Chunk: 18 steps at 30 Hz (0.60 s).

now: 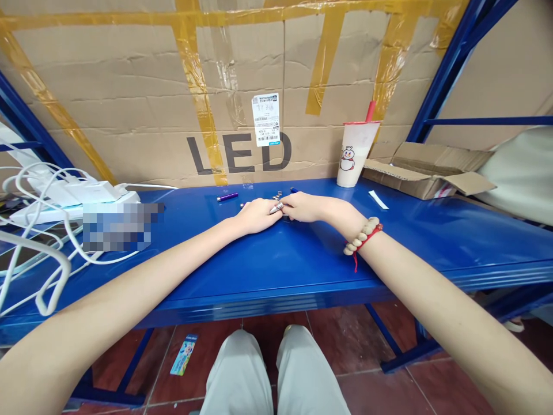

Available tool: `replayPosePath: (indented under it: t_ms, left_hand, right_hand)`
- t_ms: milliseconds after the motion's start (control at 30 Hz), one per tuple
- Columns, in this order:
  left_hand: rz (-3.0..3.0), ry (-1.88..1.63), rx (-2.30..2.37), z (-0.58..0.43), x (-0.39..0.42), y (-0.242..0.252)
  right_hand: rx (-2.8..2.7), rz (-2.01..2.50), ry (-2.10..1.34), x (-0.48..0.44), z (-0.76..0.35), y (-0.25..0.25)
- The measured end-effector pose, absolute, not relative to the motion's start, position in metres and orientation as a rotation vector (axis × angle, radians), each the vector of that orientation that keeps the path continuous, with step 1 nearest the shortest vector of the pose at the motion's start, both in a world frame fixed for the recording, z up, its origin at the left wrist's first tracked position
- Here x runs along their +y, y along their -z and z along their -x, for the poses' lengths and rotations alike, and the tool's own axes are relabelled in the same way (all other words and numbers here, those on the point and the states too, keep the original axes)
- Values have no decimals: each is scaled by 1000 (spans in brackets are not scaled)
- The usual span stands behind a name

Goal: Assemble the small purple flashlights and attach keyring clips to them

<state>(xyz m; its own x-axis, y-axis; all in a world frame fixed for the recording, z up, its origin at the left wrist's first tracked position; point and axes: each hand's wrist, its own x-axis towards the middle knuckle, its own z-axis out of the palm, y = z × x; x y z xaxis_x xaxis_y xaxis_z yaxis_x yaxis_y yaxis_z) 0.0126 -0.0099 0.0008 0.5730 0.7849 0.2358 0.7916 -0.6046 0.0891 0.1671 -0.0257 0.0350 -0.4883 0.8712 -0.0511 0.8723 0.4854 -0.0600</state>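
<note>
Over the middle of the blue shelf, my left hand (258,215) and my right hand (305,206) meet, fingertips nearly touching. A small silver metal cylinder (276,208) lies at the fingers of my left hand, which are closed around it. The fingers of my right hand are curled in a pinch beside its end; what they grip is hidden. Just behind the hands lie small metal pieces (279,196) and the end of a dark blue tube (294,190). To the left rests a purple tube (227,197) with a silver end. Another purple bit peeks out beside my left hand.
A white cup (358,154) with a red straw stands at the back right, near a white strip (378,200) and an open cardboard box (425,173). White cables and a power strip (78,199) crowd the left. A large taped carton (147,98) walls off the back.
</note>
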Motion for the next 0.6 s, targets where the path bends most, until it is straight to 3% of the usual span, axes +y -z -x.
replayPosePath:
  t_ms: [600]
  left_hand:
    - [2751, 387, -1378, -14, -8, 0]
  right_hand:
    - [2632, -1602, 85, -33, -164, -40]
